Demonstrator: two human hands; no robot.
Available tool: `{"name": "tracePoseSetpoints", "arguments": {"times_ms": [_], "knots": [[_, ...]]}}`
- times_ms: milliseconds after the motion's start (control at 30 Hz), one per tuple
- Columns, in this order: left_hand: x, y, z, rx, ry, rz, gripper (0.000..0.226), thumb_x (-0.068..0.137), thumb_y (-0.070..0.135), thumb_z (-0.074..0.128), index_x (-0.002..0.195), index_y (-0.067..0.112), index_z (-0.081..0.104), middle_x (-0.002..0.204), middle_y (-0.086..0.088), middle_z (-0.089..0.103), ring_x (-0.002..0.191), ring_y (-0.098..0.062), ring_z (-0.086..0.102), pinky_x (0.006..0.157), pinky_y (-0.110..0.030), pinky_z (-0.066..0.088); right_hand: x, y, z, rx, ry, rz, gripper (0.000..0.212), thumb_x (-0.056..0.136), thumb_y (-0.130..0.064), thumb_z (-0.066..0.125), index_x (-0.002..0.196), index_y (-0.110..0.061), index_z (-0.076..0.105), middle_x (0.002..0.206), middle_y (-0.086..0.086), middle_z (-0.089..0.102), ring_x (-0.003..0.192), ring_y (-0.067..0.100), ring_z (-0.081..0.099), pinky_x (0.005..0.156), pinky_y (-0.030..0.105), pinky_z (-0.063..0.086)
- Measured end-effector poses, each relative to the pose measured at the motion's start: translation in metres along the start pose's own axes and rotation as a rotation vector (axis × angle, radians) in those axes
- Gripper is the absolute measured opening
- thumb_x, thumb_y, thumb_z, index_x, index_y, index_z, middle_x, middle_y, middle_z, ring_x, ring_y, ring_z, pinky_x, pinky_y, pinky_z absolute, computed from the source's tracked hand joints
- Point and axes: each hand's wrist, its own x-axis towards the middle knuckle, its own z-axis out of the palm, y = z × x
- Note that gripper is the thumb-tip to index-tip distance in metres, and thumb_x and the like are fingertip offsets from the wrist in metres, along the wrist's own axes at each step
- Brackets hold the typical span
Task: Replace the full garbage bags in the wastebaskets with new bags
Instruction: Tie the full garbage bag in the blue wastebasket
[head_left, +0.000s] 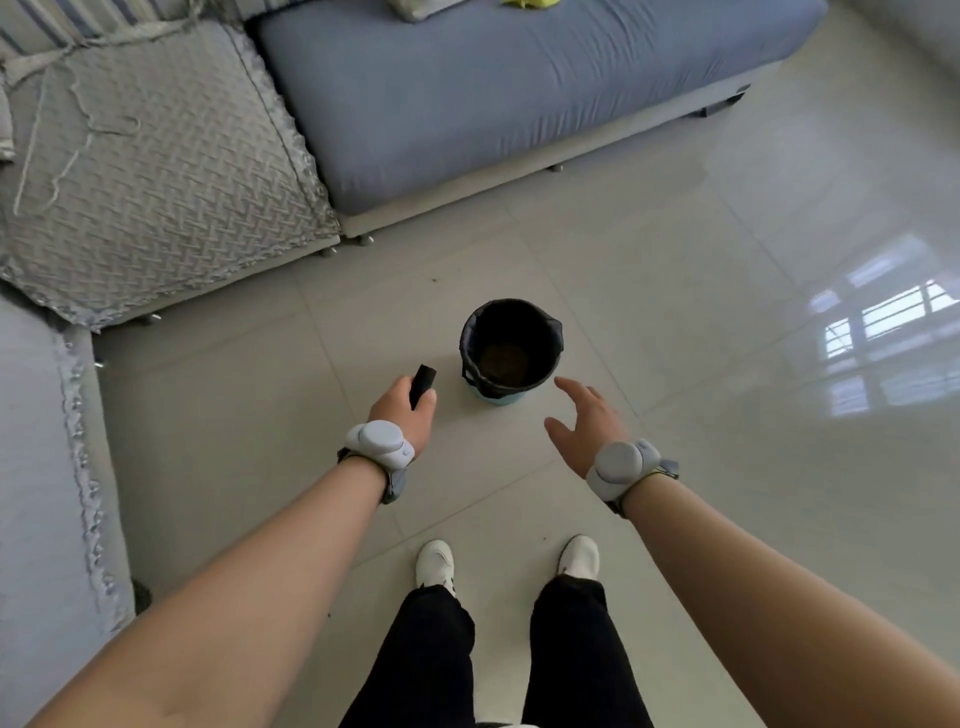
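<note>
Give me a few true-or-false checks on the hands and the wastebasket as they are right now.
The left hand grips a black roll. True.
The right hand holds the rim of the wastebasket. False: it is open, apart from the wastebasket.
A black bag lines the wastebasket. True.
The wastebasket lies tipped over. False: it stands upright on the floor.
</note>
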Motion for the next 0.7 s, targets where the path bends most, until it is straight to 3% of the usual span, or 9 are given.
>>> {"name": "tracePoseSetpoints", "arguments": {"times_ms": [267, 433, 533, 700], "knots": [[0.067, 0.009, 0.082, -0.208, 0.122, -0.225, 0.024, 0.093, 0.036, 0.043, 0.091, 0.012, 0.048, 0.083, -0.009, 0.063, 0.076, -0.034, 0.062, 0.072, -0.041, 0.051, 0.126, 0.052, -0.013, -0.1, -0.196, -0.14, 0.058, 0.092, -0.026, 0.054, 0.145, -0.023, 0.03, 0.143, 0.002, 0.041, 0.129, 0.024, 0.042, 0.104, 0.033, 0.036], [0.091, 0.023, 0.154, -0.267, 0.254, -0.415, 0.016, 0.093, 0.029, 0.045, 0.093, 0.013, 0.048, 0.084, -0.012, 0.06, 0.073, -0.032, 0.055, 0.063, -0.034, 0.044, 0.195, 0.111, -0.026, -0.188, -0.324, -0.251, 0.056, 0.093, -0.026, 0.053, 0.144, -0.024, 0.031, 0.144, 0.002, 0.041, 0.13, 0.024, 0.04, 0.105, 0.035, 0.036], [0.107, 0.021, 0.2, -0.329, 0.317, -0.495, 0.021, 0.091, 0.019, 0.045, 0.111, 0.013, 0.045, 0.092, -0.012, 0.06, 0.076, -0.03, 0.054, 0.064, -0.03, 0.04, 0.23, 0.145, -0.022, -0.233, -0.366, -0.286, 0.055, 0.094, -0.027, 0.052, 0.144, -0.024, 0.03, 0.144, 0.001, 0.041, 0.13, 0.023, 0.04, 0.105, 0.034, 0.036], [0.134, -0.002, 0.265, -0.321, 0.391, -0.492, 0.027, 0.093, 0.016, 0.049, 0.118, 0.006, 0.046, 0.091, -0.008, 0.055, 0.074, -0.026, 0.052, 0.061, -0.028, 0.037, 0.267, 0.188, 0.019, -0.218, -0.403, -0.317, 0.055, 0.093, -0.027, 0.052, 0.144, -0.024, 0.031, 0.143, 0.0, 0.041, 0.13, 0.022, 0.039, 0.105, 0.034, 0.035]]}}
